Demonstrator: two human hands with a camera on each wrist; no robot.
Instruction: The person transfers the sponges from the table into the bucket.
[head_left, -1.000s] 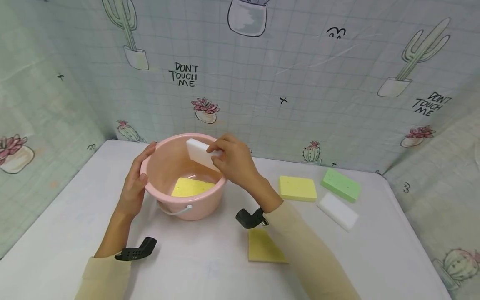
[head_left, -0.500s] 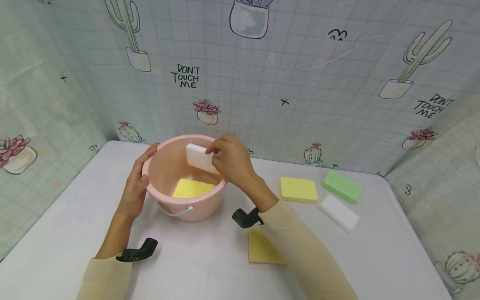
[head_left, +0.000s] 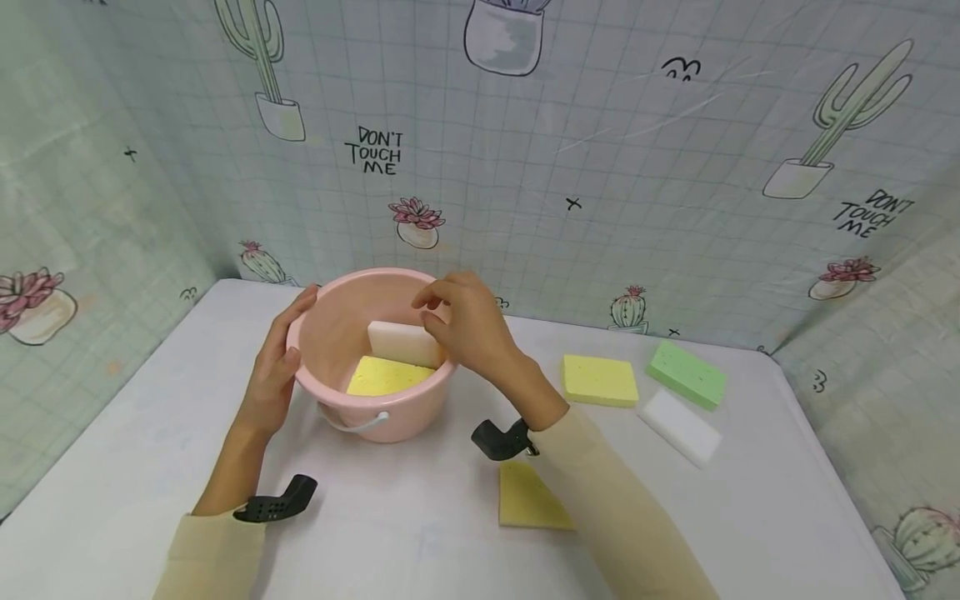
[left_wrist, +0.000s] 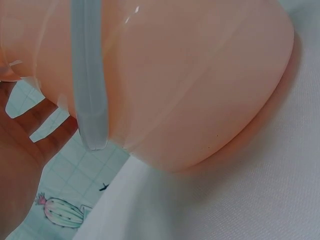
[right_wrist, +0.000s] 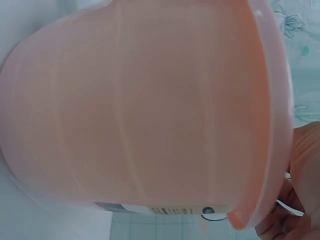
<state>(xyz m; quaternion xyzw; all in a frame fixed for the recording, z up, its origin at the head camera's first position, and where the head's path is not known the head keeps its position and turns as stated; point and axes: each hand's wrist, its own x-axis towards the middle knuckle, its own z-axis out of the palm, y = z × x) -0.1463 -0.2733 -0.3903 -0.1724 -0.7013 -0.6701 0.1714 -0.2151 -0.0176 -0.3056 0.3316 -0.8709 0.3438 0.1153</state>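
Observation:
In the head view a pink bucket [head_left: 405, 414] stands on the white table, its pale handle [left_wrist: 90, 75] hanging down. Inside lie a yellow sponge [head_left: 386, 377] and a white sponge [head_left: 397, 342], the white one on edge against the far right wall. My left hand [head_left: 270, 375] rests against the bucket's left side, fairly straight fingers [left_wrist: 60, 136] touching its outside. Over the right rim is my right hand [head_left: 468, 325], fingers loosely bent above the white sponge and holding nothing. In the right wrist view most of that hand is cut off.
To the right lie a yellow sponge [head_left: 600, 381], a green sponge [head_left: 687, 374] and a white sponge [head_left: 680, 427]. Another yellow sponge [head_left: 528, 500] sits nearer, partly hidden by the right sleeve [head_left: 615, 500]. A printed cloth [head_left: 487, 150] hangs behind the table.
The white sponge has left my right hand's fingers and dropped lower into the bucket, beside the yellow one. My left hand has stayed at the bucket's side.

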